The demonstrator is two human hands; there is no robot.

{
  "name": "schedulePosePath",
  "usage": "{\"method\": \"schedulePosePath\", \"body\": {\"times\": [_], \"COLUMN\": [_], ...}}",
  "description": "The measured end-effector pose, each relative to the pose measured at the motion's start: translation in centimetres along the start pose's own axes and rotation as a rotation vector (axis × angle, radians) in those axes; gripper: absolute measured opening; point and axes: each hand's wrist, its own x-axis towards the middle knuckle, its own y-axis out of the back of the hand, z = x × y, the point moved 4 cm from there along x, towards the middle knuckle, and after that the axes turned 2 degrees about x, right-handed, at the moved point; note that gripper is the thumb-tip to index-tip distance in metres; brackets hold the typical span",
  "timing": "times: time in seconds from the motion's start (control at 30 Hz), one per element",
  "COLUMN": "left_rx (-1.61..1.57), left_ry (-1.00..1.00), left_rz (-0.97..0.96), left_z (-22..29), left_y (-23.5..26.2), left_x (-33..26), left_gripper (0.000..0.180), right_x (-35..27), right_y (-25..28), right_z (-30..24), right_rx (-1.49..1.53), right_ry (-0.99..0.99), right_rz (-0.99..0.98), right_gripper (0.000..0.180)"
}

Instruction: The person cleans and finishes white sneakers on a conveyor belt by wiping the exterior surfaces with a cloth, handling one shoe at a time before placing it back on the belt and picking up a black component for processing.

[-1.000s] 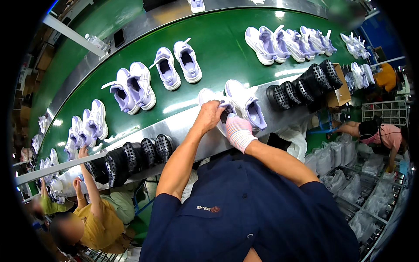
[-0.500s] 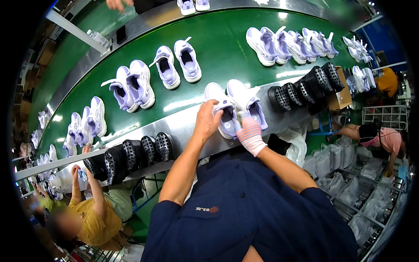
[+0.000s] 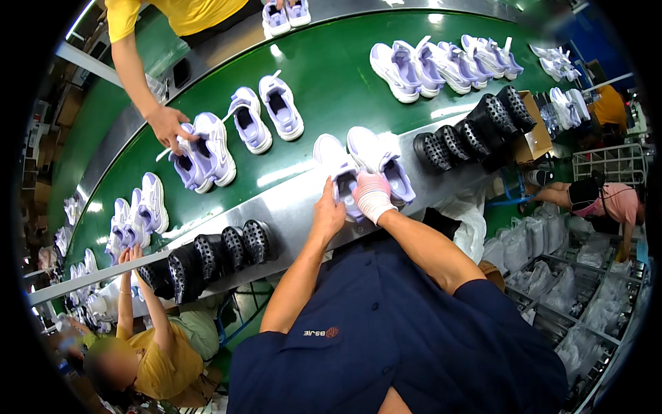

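A pair of white and lavender sneakers lies in front of me at the metal ledge, toes pointing away: the left sneaker [image 3: 330, 149] and the right sneaker [image 3: 367, 146]. My bare left hand [image 3: 328, 212] is closed on the left side of the left sneaker's collar. On the opposite side of that opening is my right hand [image 3: 373, 196], in a striped, light-coloured knit glove. Its fingers are bent over the collar, the tips partly hidden in the opening. The right sneaker rests beside this hand, its tongue sticking up.
Black studded shoe moulds [image 3: 204, 257] line the ledge to my left, more moulds [image 3: 476, 135] to my right by a cardboard box [image 3: 535, 131]. Several sneaker pairs sit on the green belt [image 3: 331, 76]. Across it, a co-worker's hand [image 3: 167, 127] touches one pair. Another person [image 3: 162, 359] works at left.
My right hand has shifted left and down onto the left sneaker's collar; my left hand has slid lower along its side. Across the belt, a co-worker has reached in to a sneaker pair.
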Motion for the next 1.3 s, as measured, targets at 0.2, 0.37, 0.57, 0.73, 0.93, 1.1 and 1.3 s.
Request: {"method": "schedulePosePath", "body": {"times": [0.2, 0.37, 0.57, 0.73, 0.93, 1.1, 1.3], "left_rx": [0.213, 0.531, 0.463, 0.598, 0.732, 0.779, 0.333], "left_ry": [-0.543, -0.577, -0.429, -0.556, -0.449, -0.590, -0.246], "left_rz": [0.310, 0.101, -0.190, 0.024, 0.092, 0.232, 0.011], "left_z": [3.3, 6.5, 4.4, 7.8, 10.6, 15.0, 11.1], "left_y": [0.4, -1.7, -4.3, -4.6, -0.4, 2.5, 4.1], "left_x": [-5.4, -5.9, -4.2, 2.7, 20.0, 20.4, 14.1], "left_gripper": [0.051, 0.053, 0.056, 0.023, 0.027, 0.058, 0.041], "right_x": [-4.5, -1.9, -2.8, 2.2, 14.3, 21.4, 29.9], "right_y": [9.6, 4.2, 3.1, 8.7, 17.0, 19.1, 15.7], "right_z": [4.8, 10.0, 7.7, 11.2, 14.8, 15.1, 17.3], "right_rx": [0.166, 0.112, 0.220, 0.342, -0.021, -0.493, -0.325], "right_ry": [-0.065, -0.220, -0.102, 0.024, 0.056, 0.242, 0.190], "right_rz": [0.147, 0.005, -0.102, -0.248, 0.120, 0.172, -0.034], "right_gripper": [0.042, 0.030, 0.036, 0.051, 0.066, 0.083, 0.033]}}
